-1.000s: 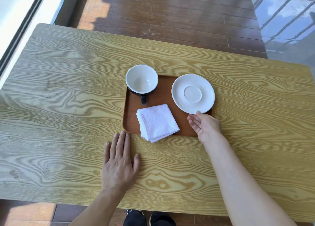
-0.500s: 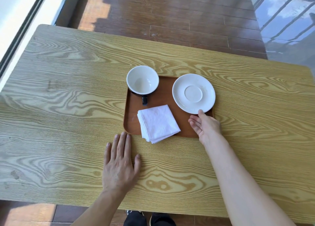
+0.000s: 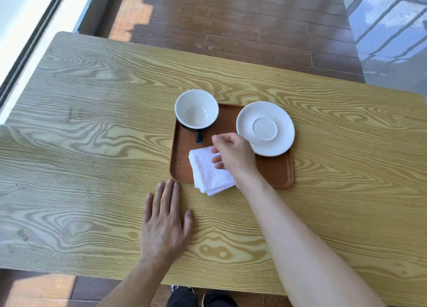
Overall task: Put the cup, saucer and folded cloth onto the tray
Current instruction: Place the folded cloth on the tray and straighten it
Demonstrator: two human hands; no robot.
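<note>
We have all three pieces resting on the brown rectangular wooden tray (image 3: 275, 175), though not all sit squarely inside it. The cup with the white inside and dark outside (image 3: 196, 109) stands upright at the far left corner, its handle pointing towards us and its rim overhanging the tray's edge in this view. The round white saucer (image 3: 265, 128) lies at the far right corner, its right rim reaching past the tray's side. The folded white cloth (image 3: 209, 171) lies at the near left, one corner sticking out over the near edge onto the pale wood-grain table (image 3: 92, 144).

Our right hand (image 3: 234, 155) hovers above the cloth's right part, fingers loosely curled and apart, gripping nothing; we cannot tell whether the lower fingertips touch the fabric. Our left hand (image 3: 165, 223) lies flat on the table just near of the tray's near left corner, fingers spread and empty.

We judge the placing to be nearly done, and the step in hand is tidying the cloth. The next move calls for pinching or pressing the cloth and sliding it away from us until its corner clears the rim, without nudging the cup's handle just beyond it
</note>
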